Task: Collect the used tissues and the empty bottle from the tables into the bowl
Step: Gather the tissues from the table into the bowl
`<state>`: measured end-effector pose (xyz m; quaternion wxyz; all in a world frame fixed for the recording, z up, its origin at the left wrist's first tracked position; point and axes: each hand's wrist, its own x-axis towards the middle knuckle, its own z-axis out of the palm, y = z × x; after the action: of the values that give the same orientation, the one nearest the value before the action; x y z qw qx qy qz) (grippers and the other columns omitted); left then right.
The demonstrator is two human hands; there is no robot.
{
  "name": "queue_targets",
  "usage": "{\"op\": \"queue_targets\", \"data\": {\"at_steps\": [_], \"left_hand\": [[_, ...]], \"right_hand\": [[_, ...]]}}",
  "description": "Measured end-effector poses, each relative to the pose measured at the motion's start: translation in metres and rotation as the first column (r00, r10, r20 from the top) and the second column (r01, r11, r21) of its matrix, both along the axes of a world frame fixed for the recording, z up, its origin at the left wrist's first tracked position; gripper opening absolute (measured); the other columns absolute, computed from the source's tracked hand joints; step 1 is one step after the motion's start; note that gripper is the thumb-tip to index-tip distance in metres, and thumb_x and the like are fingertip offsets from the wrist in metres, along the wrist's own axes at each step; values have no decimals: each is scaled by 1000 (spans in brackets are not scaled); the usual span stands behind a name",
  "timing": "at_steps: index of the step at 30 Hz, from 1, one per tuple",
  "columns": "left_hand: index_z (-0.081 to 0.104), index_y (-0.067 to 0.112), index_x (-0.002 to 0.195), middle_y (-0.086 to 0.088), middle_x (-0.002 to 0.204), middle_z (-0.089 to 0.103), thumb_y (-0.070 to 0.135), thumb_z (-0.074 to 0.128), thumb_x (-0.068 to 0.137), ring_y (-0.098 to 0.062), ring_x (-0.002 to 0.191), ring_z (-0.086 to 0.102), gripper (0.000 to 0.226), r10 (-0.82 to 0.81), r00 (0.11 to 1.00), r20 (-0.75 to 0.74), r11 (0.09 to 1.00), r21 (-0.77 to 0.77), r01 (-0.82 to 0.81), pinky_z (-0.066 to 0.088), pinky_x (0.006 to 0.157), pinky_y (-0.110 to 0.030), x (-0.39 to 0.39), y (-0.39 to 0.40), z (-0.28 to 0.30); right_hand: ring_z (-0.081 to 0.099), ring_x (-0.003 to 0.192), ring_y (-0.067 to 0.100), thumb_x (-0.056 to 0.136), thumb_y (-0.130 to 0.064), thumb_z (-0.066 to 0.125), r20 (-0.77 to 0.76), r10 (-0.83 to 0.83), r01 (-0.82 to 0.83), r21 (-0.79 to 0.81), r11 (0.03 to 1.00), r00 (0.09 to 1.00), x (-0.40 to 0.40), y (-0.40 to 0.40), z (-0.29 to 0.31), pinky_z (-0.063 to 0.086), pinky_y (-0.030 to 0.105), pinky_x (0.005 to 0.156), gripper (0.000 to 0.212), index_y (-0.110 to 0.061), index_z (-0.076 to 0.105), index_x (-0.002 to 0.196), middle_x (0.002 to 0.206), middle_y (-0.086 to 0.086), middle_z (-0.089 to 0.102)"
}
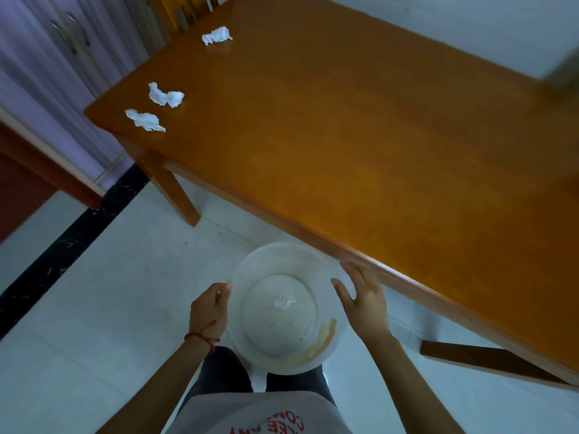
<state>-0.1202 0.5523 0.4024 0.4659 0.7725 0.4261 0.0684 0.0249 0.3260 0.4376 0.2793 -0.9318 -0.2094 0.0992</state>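
The left hand (209,305) grips the rim of a white bowl (250,267) holding one tissue (284,301); the right hand (363,302) lies open against its right side. Three crumpled tissues (166,95) lie on the worktop's (360,126) far left.

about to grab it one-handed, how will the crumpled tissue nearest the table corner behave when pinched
The tissue looks crumpled and thin, so it will probably be very light and squash under the fingers rather than hold shape. Its ragged ends suggest it may trail or unfold when lifted. It lies flat on the glossy table, so a push would likely slide it, not roll it.
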Motion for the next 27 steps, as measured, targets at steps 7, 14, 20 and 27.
{"op": "queue_targets", "data": {"at_steps": [7,14,20,27], "left_hand": [[64,2,82,-14,74,63,22,47,93,-25,72,53,29,220,976,4,975,-47,-219,39,68,-29,-45,15,9],[62,4,84,-17,80,64,28,45,94,-34,83,58,32,465,884,-48,883,-56,-467,45,79,-38,-110,23,12],[65,7,96,-14,86,65,33,43,94,-23,78,53,35,687,722,-74,716,-100,-691,39,73,-28,-166,17,12],[66,8,91,-10,75,61,36,45,92,-27,77,51,35,847,525,-83,517,-102,-850,39,73,-32,-219,12,15]], "right_hand": [[57,90,13,93,-40,41,-231,23,-33,-38,999,973,-12,35,-4,49,28,81,37,-20,56,122,124,7,59],[55,81,10,94,-34,42,-270,226,-211,84,974,936,-31,97,-5,39,13,67,30,-23,64,112,109,5,66],[58,90,15,94,-31,45,-317,382,-358,134,924,868,-60,152,-9,44,22,82,31,-17,64,114,111,8,67],[54,87,15,92,-24,51,-342,524,-479,212,852,780,-104,202,-8,43,23,83,28,-10,63,113,109,14,66]]}}
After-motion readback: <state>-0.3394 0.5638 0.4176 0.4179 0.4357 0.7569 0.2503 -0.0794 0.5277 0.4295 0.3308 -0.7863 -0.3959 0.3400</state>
